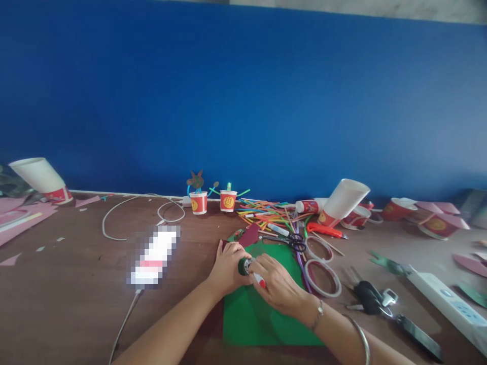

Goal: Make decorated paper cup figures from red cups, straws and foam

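A green sheet [266, 319] lies on the brown table. Over its upper left part, my left hand [229, 266] has its fingers curled round a small round dark green piece [242, 266] with a pale middle. My right hand [276, 281] grips a red and white pen [259, 280], its fingertips meeting the green piece. The pen's tip is hidden between the hands. Dark red paper [250, 235] shows just beyond my hands.
Black-handled scissors [297, 242], tape rolls [322, 278], an orange cutter [324, 230] and coloured sticks [266, 210] lie close by. Two decorated cups [199, 204] stand near the blue wall. Left is a blurred phone [155, 256] on a cable; right are keys [369, 298] and a power strip [449, 299].
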{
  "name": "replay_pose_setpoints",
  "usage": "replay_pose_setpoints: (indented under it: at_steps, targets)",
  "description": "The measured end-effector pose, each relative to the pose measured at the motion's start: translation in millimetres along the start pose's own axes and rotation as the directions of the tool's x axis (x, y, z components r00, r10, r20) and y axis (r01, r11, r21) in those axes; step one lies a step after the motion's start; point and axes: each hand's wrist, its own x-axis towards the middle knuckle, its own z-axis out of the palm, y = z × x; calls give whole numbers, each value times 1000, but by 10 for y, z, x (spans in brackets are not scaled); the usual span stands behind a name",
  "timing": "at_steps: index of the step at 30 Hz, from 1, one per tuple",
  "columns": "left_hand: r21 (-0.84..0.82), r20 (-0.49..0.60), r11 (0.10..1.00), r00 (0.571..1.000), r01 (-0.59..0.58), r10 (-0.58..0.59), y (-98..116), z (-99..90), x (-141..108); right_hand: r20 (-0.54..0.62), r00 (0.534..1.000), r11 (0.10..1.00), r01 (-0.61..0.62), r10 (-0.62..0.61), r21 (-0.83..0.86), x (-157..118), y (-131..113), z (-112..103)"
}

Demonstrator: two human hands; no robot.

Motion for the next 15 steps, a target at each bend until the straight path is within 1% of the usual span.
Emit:
replay_pose_setpoints:
  at_steps: [3,5,7,8,9,10,11,12,13,14,15]
  targets:
    - [-15,4,1000,1000,-5,5,4,-19,0,-19,1000,989,-2,5,148,-6,6,-28]
    - [-18,15,1000,1000,-2,3,17,-41,1,-23,1000,962,-13,20,272,4,34,-35]
    - [-20,29,1000,1000,1,0,31,-63,3,-32,997,909,-52,71,413,15,89,-18]
    - [-20,35,1000,999,1,0,37,-71,4,-26,993,867,-86,114,490,18,126,-2]
    - [-17,40,1000,999,1,0,41,-76,5,-13,986,811,-128,165,571,19,167,18]
    - [-12,42,1000,999,3,-2,44,-80,6,8,974,737,-177,227,653,18,212,40]
    - [-5,42,1000,999,8,-8,47,-81,7,33,953,645,-228,300,729,15,258,63]
    - [2,39,1000,999,15,-15,49,-81,8,53,923,543,-270,381,795,11,304,85]
    - [7,37,1000,999,22,-22,52,-79,8,63,881,432,-290,469,854,6,349,106]
    - [7,36,1000,999,27,-27,54,-78,9,61,831,327,-284,553,901,0,390,124]
    - [7,35,1000,999,30,-30,56,-77,8,54,780,243,-259,623,935,-6,426,140]
